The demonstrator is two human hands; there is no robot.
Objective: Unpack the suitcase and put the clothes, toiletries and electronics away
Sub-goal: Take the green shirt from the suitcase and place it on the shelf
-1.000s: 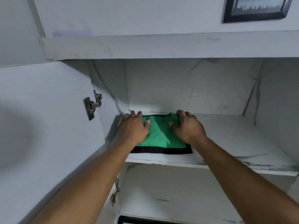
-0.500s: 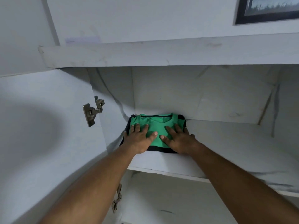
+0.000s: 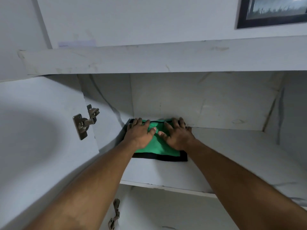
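Observation:
A folded green shirt with black trim [image 3: 156,147] lies flat on a white marble-patterned cupboard shelf [image 3: 232,163], pushed into the back left corner against the rear wall. My left hand [image 3: 140,132] rests palm down on the shirt's left half, fingers spread. My right hand [image 3: 177,134] lies palm down on its right half, fingers spread and reaching the shirt's far edge. Neither hand grips the cloth. The suitcase is out of view.
The cupboard door [image 3: 41,130] stands open at the left, with a metal hinge [image 3: 84,123] on its inner face and another hinge [image 3: 114,214] lower down. A thick white slab [image 3: 166,58] roofs the compartment. A framed picture [image 3: 272,12] hangs on the wall above.
The shirt has slid from the shelf's front edge to the back left corner. Both hands moved forward with it and now lie flat over its far half.

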